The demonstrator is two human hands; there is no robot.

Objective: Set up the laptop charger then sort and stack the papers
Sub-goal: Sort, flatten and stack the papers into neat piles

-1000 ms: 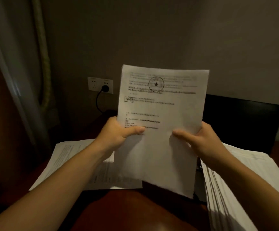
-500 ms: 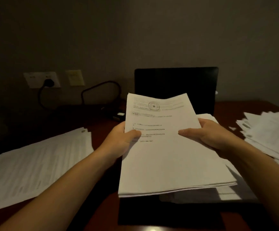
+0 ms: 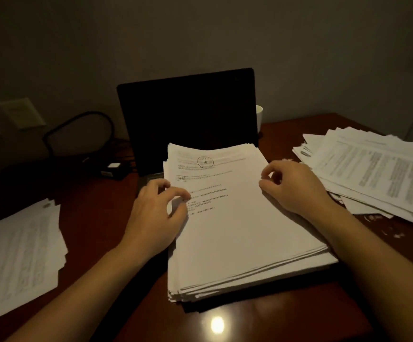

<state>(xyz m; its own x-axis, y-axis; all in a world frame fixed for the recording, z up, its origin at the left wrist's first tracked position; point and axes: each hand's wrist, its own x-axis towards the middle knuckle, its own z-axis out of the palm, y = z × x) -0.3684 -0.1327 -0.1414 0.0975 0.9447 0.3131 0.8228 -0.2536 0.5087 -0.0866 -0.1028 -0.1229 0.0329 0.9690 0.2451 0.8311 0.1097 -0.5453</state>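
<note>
A thick stack of white papers (image 3: 237, 230) lies in the middle of the desk, on top of the open black laptop (image 3: 188, 114); its top sheet bears a round star stamp. My left hand (image 3: 156, 213) rests at the stack's left edge, fingers curled loosely on the top sheet. My right hand (image 3: 291, 186) hovers at the right edge, fingers spread and bent, holding nothing. The charger brick (image 3: 113, 170) and its looped black cable (image 3: 82, 134) lie left of the laptop, running toward the wall socket at the far left.
A flat pile of printed sheets (image 3: 15, 255) lies at the left of the dark wooden desk (image 3: 97, 218). A messier heap of papers (image 3: 373, 169) covers the right side. A white cup (image 3: 259, 117) stands behind the laptop. A lamp glare spot shows near the front edge.
The bundle I held up in both hands has come down onto the central stack, and both hands have let go of it. My view has swung right and down.
</note>
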